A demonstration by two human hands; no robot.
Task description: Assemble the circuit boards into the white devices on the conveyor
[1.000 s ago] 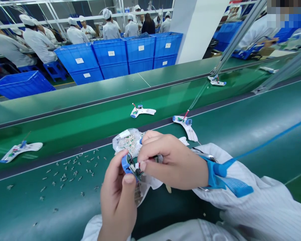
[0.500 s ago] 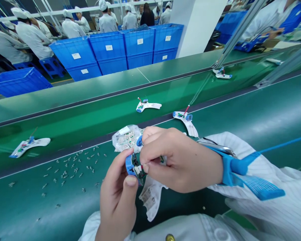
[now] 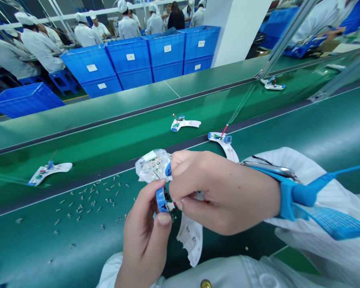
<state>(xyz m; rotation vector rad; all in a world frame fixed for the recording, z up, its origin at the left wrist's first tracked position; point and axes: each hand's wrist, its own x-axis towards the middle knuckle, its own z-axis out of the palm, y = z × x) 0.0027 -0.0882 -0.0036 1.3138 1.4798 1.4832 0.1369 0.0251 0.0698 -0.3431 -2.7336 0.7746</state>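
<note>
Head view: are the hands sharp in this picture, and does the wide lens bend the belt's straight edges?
Head view: the left hand and right hand look sharp around the blue part; the edges of the belt bow, with soft glare at right.

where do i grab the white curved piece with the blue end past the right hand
Probably by the bare white curved arm, pinching its edges from above with the right hand. The piece lies flat on the belt, and the blue end carries a red-tipped wire, so leave that alone.

stacked blue plastic crates (image 3: pixel 129 60) stand beyond the green conveyor belt (image 3: pixel 108 116).
</note>
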